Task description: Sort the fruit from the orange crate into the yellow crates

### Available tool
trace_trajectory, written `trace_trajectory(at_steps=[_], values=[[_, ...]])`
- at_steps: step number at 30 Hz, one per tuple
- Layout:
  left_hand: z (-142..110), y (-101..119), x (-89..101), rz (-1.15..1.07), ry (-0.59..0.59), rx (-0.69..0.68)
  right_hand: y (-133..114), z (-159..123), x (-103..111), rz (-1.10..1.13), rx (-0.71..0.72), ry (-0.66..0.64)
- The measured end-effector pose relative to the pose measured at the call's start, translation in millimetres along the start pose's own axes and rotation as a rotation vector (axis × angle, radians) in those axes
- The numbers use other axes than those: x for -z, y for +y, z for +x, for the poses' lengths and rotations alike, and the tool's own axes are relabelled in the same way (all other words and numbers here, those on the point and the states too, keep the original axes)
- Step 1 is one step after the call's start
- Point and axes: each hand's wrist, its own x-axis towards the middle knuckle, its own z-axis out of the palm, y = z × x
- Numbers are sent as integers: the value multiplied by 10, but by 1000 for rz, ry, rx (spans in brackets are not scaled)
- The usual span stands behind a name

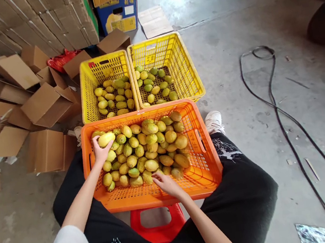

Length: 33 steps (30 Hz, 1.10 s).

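My left hand [101,150] is closed around an oval yellow fruit [106,139], lifted above the left side of the orange crate [213,162]. The crate is heaped with oval fruits [151,165], mottled yellow and green, some turning orange. My right hand [166,183] reaches over the crate's near side with its fingers partly spread. Its fingertips are beside the fruits at the near edge of the heap; I cannot tell whether they touch one.
Two yellow crates [192,73] holding similar fruits stand just beyond. Open cardboard boxes [47,104] lie piled at left, below stacked flat cardboard [51,24]. A red stool [177,217] is under the orange crate. A black hose [276,107] loops over the floor at right.
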Motion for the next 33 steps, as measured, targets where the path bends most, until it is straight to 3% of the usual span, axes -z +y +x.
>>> trace_trajectory(at_steps=[4, 8, 13, 17, 20, 23, 24, 29, 33], values=[[-533, 439, -120, -374, 37, 208, -190, 8, -47, 515, 60, 32], [-1122, 951, -145, -589, 5, 286, -512, -65, -40, 1002, 84, 74], [-1724, 1378, -106, -679, -112, 287, -827, -271, -17, 1127, 286, 267], [-1972, 1442, -174, -766, 1, 345, -891, -430, -111, 1113, 307, 404], [-2078, 1357, -247, -820, 106, 393, -920, -463, -150, 1187, 293, 443], [-2250, 1273, -319, -867, 195, 524, -1046, -433, -112, 1323, 340, 445], [-2330, 1266, -344, -923, 166, 586, -1113, -426, -86, 1384, 363, 447], [-2684, 1373, -394, -1323, -290, 853, -1415, -546, 89, 1533, 434, 330], [-2653, 1342, -229, -1339, -474, 932, -1318, -747, 278, 1492, 440, 197]])
